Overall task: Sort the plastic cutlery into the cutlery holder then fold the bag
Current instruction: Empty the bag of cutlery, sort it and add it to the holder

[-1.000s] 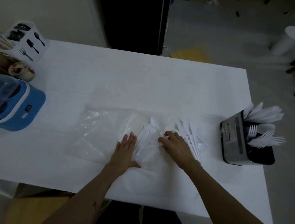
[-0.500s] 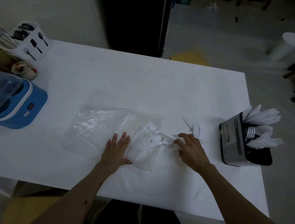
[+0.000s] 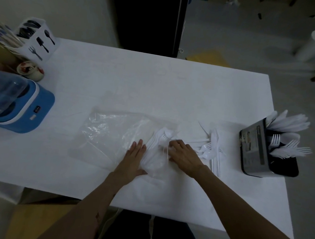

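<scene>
While both hands work, blue appliance sits well left.

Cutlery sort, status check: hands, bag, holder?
Left hand flat on bag. Right hand at bag mouth, grip unclear. Loose cutlery beside it; holder part filled.

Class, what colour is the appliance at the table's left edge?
Blue appliance, with a clear dome; head view.

I'm looking at what seems like a break room or canteen corner: a white-covered counter carrying a cutlery holder, a second caddy with utensil icons, a blue appliance, bare grey floor running behind.
</scene>
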